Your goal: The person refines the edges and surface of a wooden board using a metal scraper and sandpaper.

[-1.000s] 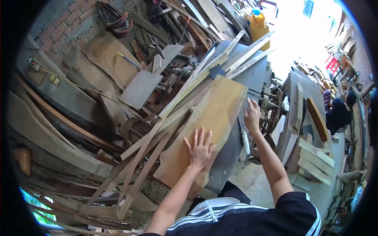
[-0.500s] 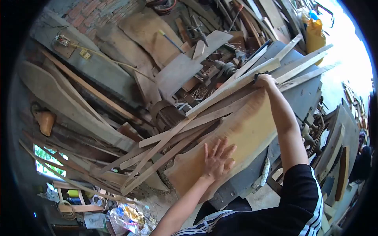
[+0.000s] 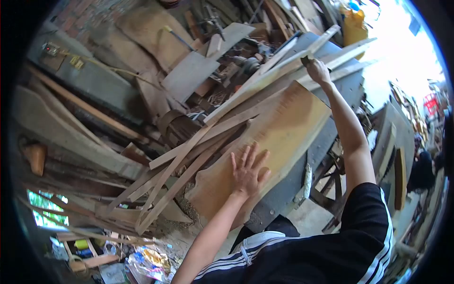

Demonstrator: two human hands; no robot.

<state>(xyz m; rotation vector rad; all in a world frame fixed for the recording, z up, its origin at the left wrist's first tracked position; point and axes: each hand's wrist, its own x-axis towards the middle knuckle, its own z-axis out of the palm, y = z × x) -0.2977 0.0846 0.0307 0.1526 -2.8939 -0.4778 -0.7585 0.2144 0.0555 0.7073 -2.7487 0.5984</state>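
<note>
A wide, pale wooden slab (image 3: 288, 137) with one wavy edge lies slanted across a grey bench top (image 3: 283, 191). My left hand (image 3: 248, 173) rests flat on the slab's lower part, its fingers spread. Past the slab's upper end, my right hand (image 3: 318, 72) is closed around a small dark tool (image 3: 307, 61), mostly hidden by the fingers. That hand is above the long wooden strips (image 3: 265, 85) lying along the slab's left side.
Crossed strips (image 3: 182, 161) stick out left of the slab. Beyond lie large boards (image 3: 156, 35) and a grey panel (image 3: 191, 75). A yellow container (image 3: 354, 28) stands at upper right. A dark-clothed person (image 3: 422, 173) is at far right.
My right hand has lifted off the slab's upper end with the dark tool, uncovering the slab's corner. My left hand stays on the slab. The whole view has shifted.
</note>
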